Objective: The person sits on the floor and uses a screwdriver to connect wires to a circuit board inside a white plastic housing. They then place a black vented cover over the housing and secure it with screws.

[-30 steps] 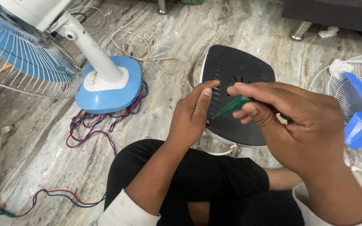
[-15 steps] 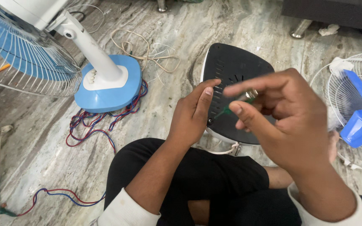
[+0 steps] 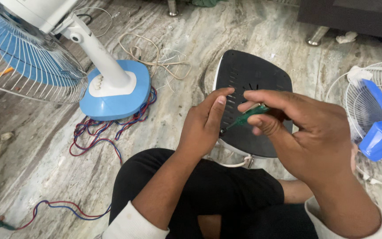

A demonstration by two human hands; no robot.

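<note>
From the head view, the black fan base (image 3: 253, 84) lies upside down on the marble floor (image 3: 45, 146), just beyond the person's knees. The right hand (image 3: 306, 132) pinches a green screwdriver (image 3: 244, 118) over the base, its tip near the left edge. The left hand (image 3: 204, 124) rests on that edge, its grip loosely curled, touching the tip. A blue fan (image 3: 111, 93) stands left of the base.

Bare marble floor (image 3: 261, 35) beyond the black slotted fan base (image 3: 253, 79) was passable. Left blocked by blue-and-white table fan (image 3: 111, 88) and tangled red-blue wires (image 3: 98, 132); right by white wire fan guard (image 3: 372, 102).
</note>
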